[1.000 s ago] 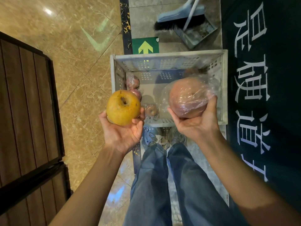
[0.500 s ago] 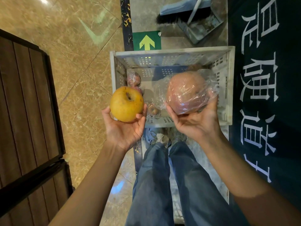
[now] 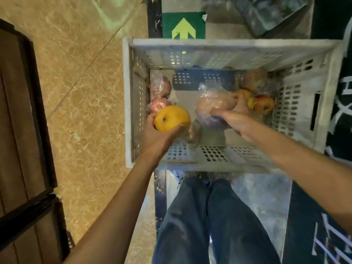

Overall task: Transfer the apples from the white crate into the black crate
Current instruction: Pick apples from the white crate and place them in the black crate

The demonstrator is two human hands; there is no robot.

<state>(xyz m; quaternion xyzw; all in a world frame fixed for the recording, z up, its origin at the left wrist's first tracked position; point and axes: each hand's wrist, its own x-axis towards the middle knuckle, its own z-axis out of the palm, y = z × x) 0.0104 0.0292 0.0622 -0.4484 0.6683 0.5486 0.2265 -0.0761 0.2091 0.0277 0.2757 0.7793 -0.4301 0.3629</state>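
Observation:
The white crate (image 3: 219, 161) stands on the floor in front of my legs. My left hand (image 3: 154, 136) grips a yellow apple (image 3: 172, 118) low inside the crate's left side. My right hand (image 3: 234, 119) holds a reddish apple wrapped in clear plastic (image 3: 213, 107) down in the crate's middle. Two wrapped red apples (image 3: 159, 92) lie against the left wall. Several more apples (image 3: 262, 103) lie in the far right corner. No black crate is in view.
A green floor sign with a yellow arrow (image 3: 183, 25) lies beyond the crate, and a dustpan (image 3: 270, 14) sits further back. A dark mat with white characters (image 3: 339, 111) runs along the right. Dark wooden panels (image 3: 21, 149) stand on the left, marble floor (image 3: 80, 92) between.
Both hands have gone from holding the apples up above the crate's near edge to down inside the crate. The camera has tilted down and closer to the crate.

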